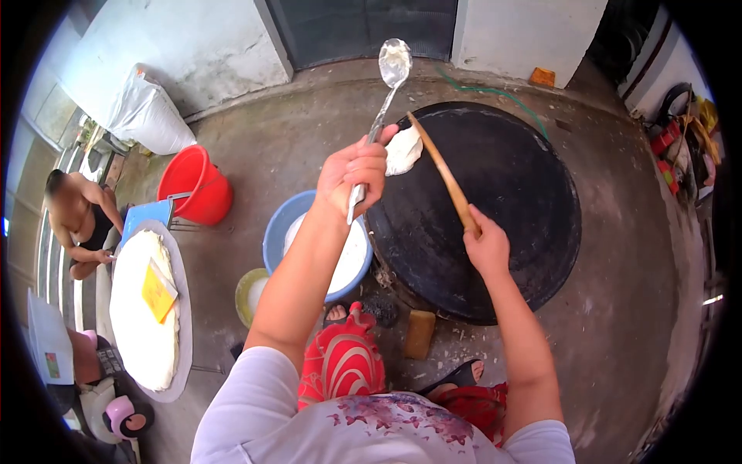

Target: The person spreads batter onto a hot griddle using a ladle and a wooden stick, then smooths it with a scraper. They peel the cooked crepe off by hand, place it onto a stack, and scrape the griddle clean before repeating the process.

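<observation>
My left hand is closed around the handle of a large metal spoon, its bowl pointing away from me and smeared with white batter. In my right hand is a long, thin wooden spatula, its tip close to a white lump of batter. That lump lies at the left edge of a big round black griddle, partly behind my left hand. Below my left forearm stands a blue basin with white batter in it, partly hidden by the arm.
A red bucket stands at the left. Nearer me, a round table bears a white stack with a yellow packet. A person sits beyond it. A yellow-green bowl and a brick are near my feet.
</observation>
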Action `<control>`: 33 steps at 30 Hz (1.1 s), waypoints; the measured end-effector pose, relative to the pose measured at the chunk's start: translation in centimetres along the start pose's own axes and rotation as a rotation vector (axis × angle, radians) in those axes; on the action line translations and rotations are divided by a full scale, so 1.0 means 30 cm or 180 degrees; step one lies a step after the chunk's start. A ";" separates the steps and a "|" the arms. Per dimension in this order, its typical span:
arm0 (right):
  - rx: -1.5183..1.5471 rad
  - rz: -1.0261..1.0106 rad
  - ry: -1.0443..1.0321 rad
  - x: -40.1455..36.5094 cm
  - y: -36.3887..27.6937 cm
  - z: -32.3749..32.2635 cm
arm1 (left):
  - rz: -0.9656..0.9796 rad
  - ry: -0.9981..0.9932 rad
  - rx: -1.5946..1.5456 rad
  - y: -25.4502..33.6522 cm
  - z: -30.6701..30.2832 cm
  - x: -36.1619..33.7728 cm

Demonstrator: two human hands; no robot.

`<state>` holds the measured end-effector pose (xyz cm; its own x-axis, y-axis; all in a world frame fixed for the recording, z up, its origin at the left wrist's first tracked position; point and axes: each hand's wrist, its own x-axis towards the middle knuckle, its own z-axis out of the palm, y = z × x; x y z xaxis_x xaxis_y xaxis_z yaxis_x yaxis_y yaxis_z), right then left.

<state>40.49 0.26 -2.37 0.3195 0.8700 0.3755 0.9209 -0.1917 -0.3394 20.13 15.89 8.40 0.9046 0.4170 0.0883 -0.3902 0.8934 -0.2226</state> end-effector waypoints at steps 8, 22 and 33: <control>-0.0770 -0.0265 -0.0376 0.039 -0.010 0.047 | 0.0456 0.0228 -0.0149 -0.017 -0.053 -0.229; 0.0818 0.0416 -0.0102 -0.049 -0.021 0.094 | 0.1399 0.1460 -0.0730 0.013 -0.416 -0.747; 0.0629 0.0287 -0.0289 -0.020 -0.072 0.075 | 0.1593 0.2016 -0.1045 -0.001 -0.523 -0.786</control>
<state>37.82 1.16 -3.80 0.3690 0.8923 0.2600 0.8251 -0.1857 -0.5336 1.51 3.42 -8.91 0.6033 0.4893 -0.6297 -0.7865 0.4959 -0.3681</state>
